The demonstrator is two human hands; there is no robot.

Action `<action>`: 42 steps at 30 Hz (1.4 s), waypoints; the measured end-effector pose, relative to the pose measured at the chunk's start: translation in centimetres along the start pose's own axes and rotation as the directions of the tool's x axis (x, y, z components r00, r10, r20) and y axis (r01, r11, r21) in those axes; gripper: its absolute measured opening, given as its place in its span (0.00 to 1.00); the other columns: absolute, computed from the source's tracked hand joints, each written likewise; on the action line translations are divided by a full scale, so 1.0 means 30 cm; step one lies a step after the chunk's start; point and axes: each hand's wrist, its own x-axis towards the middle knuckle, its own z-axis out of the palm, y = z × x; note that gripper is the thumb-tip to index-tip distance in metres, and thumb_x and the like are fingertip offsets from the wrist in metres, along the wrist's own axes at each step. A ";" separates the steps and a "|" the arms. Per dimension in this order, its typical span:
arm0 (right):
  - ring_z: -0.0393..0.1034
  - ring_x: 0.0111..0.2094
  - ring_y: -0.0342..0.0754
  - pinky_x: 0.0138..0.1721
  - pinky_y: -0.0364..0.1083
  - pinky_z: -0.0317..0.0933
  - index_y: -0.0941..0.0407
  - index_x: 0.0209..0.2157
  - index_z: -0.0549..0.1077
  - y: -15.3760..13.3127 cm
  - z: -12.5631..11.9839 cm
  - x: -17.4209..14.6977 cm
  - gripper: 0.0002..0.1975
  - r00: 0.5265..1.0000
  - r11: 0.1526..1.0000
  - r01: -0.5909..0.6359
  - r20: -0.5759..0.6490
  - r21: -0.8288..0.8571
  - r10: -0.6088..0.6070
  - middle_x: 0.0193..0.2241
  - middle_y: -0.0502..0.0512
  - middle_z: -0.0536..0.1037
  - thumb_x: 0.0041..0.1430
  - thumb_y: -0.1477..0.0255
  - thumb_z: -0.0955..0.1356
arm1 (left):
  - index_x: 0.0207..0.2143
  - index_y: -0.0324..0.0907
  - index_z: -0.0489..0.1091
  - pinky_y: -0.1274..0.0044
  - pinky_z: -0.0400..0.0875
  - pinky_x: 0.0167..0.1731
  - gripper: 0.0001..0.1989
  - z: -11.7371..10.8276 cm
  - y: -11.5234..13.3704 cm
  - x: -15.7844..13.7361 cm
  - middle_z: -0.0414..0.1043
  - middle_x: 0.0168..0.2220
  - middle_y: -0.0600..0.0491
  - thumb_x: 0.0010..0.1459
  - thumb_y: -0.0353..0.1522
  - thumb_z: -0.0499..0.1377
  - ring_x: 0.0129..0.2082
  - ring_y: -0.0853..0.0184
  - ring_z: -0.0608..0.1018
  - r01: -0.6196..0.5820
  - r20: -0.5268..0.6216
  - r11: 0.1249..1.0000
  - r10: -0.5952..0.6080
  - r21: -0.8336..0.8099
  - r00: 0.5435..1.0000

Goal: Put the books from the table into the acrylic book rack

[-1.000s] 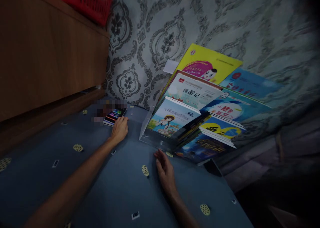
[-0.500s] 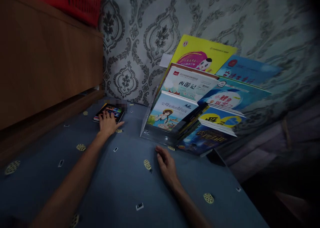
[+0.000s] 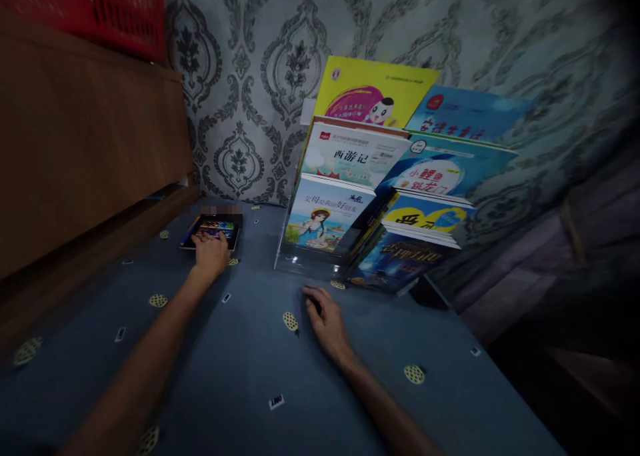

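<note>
At the far left of the table, a dark-covered book (image 3: 193,241) with colourful lettering lies flat. My left hand (image 3: 213,253) is on its near right part, the fingers bent over the cover and the thumb hidden from view. My right hand (image 3: 327,319) rests on the tablecloth in front of a clear book stand (image 3: 305,261), loosely curved and holding nothing, with a gap between thumb and fingers. Tiers of books fill the stand, among them a pale blue book with a girl on it (image 3: 325,219), a white book (image 3: 353,155) and a dark blue book (image 3: 395,263).
A blue-grey tablecloth (image 3: 240,363) with pineapple prints covers the table. Along the left stands a brown wooden cabinet (image 3: 90,129), with a red plastic basket (image 3: 125,16) on top. Patterned wallpaper (image 3: 235,109) rises behind. Dark fabric hangs beyond the table's right edge.
My left hand has slid nearer on the book; its spread fingers have bent and the thumb has gone out of sight. My right hand stays by the stand. The view has shifted slightly.
</note>
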 end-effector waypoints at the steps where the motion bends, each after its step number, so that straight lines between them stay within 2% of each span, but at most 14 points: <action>1: 0.75 0.52 0.56 0.54 0.58 0.69 0.52 0.46 0.79 0.001 0.000 -0.001 0.16 1.000 1.000 0.004 0.003 -0.002 -0.004 0.49 0.60 0.80 0.62 0.70 0.63 | 0.64 0.23 0.62 0.49 0.59 0.55 0.28 -0.011 0.004 -0.010 0.69 0.56 0.18 0.66 0.32 0.50 0.58 0.34 0.72 -0.013 0.009 1.000 0.013 0.002 1.000; 5: 0.75 0.52 0.56 0.55 0.59 0.68 0.52 0.45 0.80 0.004 0.005 -0.002 0.16 1.000 1.000 0.019 0.014 -0.018 -0.018 0.50 0.60 0.80 0.62 0.71 0.63 | 0.60 0.22 0.66 0.48 0.64 0.51 0.27 -0.057 0.030 -0.064 0.76 0.46 0.23 0.61 0.22 0.45 0.51 0.40 0.79 -0.076 0.073 0.997 0.076 -0.009 0.994; 7: 0.75 0.51 0.56 0.54 0.58 0.69 0.52 0.45 0.80 0.003 0.009 -0.002 0.16 0.999 0.999 0.041 0.024 -0.017 -0.041 0.50 0.60 0.80 0.62 0.72 0.63 | 0.56 0.26 0.71 0.47 0.66 0.50 0.25 -0.076 0.049 -0.094 0.77 0.45 0.25 0.60 0.21 0.46 0.47 0.42 0.80 -0.110 0.104 0.994 0.111 -0.015 0.988; 10: 0.75 0.50 0.55 0.52 0.56 0.70 0.52 0.44 0.79 -0.001 0.015 -0.003 0.15 0.996 0.996 0.084 0.032 -0.007 -0.083 0.49 0.60 0.80 0.62 0.73 0.62 | 0.46 0.30 0.79 0.50 0.70 0.45 0.21 -0.100 0.081 -0.137 0.78 0.42 0.27 0.59 0.22 0.49 0.45 0.42 0.81 -0.145 0.147 0.989 0.147 -0.018 0.978; 15: 0.76 0.50 0.54 0.51 0.56 0.70 0.53 0.43 0.79 -0.012 0.018 -0.003 0.15 0.990 0.993 0.120 0.067 0.016 -0.121 0.48 0.60 0.80 0.62 0.74 0.62 | 0.39 0.30 0.81 0.56 0.74 0.39 0.17 -0.156 0.128 -0.199 0.80 0.37 0.28 0.58 0.22 0.52 0.42 0.43 0.82 -0.228 0.241 0.974 0.224 -0.013 0.944; 19: 0.75 0.50 0.54 0.52 0.56 0.69 0.53 0.44 0.79 -0.035 0.007 -0.002 0.14 0.986 0.990 0.123 0.101 0.068 -0.130 0.48 0.61 0.79 0.63 0.72 0.62 | 0.36 0.31 0.81 0.62 0.74 0.38 0.14 -0.214 0.181 -0.255 0.80 0.37 0.29 0.56 0.20 0.55 0.39 0.45 0.83 -0.332 0.291 0.942 0.330 -0.042 0.898; 24: 0.76 0.47 0.53 0.52 0.53 0.69 0.53 0.46 0.78 -0.071 -0.005 -0.006 0.17 0.989 0.980 0.088 0.102 0.176 -0.108 0.43 0.58 0.81 0.69 0.64 0.61 | 0.35 0.36 0.82 0.68 0.74 0.37 0.10 -0.289 0.300 -0.366 0.81 0.37 0.33 0.58 0.25 0.59 0.40 0.49 0.84 -0.471 0.304 0.875 0.482 -0.113 0.822; 27: 0.76 0.46 0.52 0.52 0.53 0.69 0.53 0.48 0.78 -0.074 -0.007 -0.012 0.19 0.989 0.976 0.056 0.124 0.211 -0.084 0.44 0.57 0.82 0.70 0.61 0.60 | 0.37 0.35 0.82 0.67 0.73 0.38 0.15 -0.325 0.365 -0.440 0.81 0.37 0.33 0.65 0.32 0.56 0.40 0.49 0.84 -0.572 0.275 0.806 0.590 -0.150 0.759; 29: 0.76 0.47 0.52 0.54 0.53 0.68 0.53 0.50 0.77 -0.068 -0.007 -0.017 0.19 0.986 0.975 0.039 0.148 0.219 -0.073 0.45 0.57 0.82 0.70 0.60 0.60 | 0.38 0.34 0.81 0.67 0.73 0.38 0.19 -0.329 0.380 -0.473 0.81 0.36 0.34 0.68 0.37 0.54 0.40 0.50 0.83 -0.598 0.250 0.785 0.619 -0.163 0.745; 32: 0.76 0.49 0.52 0.55 0.54 0.68 0.53 0.51 0.76 -0.065 -0.005 -0.027 0.18 0.980 0.978 0.063 0.170 0.201 -0.098 0.48 0.58 0.81 0.70 0.61 0.61 | 0.41 0.37 0.79 0.68 0.74 0.40 0.19 -0.298 0.344 -0.476 0.80 0.41 0.38 0.70 0.36 0.50 0.43 0.54 0.82 -0.583 0.175 0.793 0.608 -0.174 0.774; 35: 0.74 0.51 0.53 0.55 0.55 0.68 0.53 0.53 0.76 -0.076 -0.005 -0.037 0.17 0.955 0.974 0.173 0.218 0.143 -0.202 0.49 0.59 0.81 0.70 0.65 0.61 | 0.45 0.39 0.77 0.70 0.74 0.44 0.17 -0.233 0.258 -0.430 0.77 0.48 0.42 0.70 0.35 0.50 0.50 0.55 0.78 -0.542 0.121 0.818 0.568 -0.192 0.814; 39: 0.73 0.54 0.55 0.57 0.60 0.66 0.54 0.53 0.76 -0.090 -0.001 -0.047 0.17 0.882 0.936 0.350 0.325 0.034 -0.341 0.51 0.63 0.79 0.70 0.69 0.62 | 0.53 0.39 0.74 0.67 0.71 0.53 0.17 -0.134 0.127 -0.337 0.74 0.53 0.42 0.69 0.34 0.50 0.55 0.55 0.75 -0.411 0.100 0.886 0.438 -0.215 0.893; 42: 0.71 0.56 0.56 0.58 0.61 0.66 0.56 0.55 0.76 -0.085 0.005 -0.053 0.17 0.863 0.920 0.391 0.359 -0.031 -0.355 0.54 0.65 0.78 0.70 0.70 0.62 | 0.57 0.40 0.70 0.66 0.67 0.59 0.18 -0.071 0.052 -0.286 0.68 0.62 0.43 0.69 0.32 0.50 0.61 0.55 0.71 -0.307 0.096 0.923 0.336 -0.232 0.937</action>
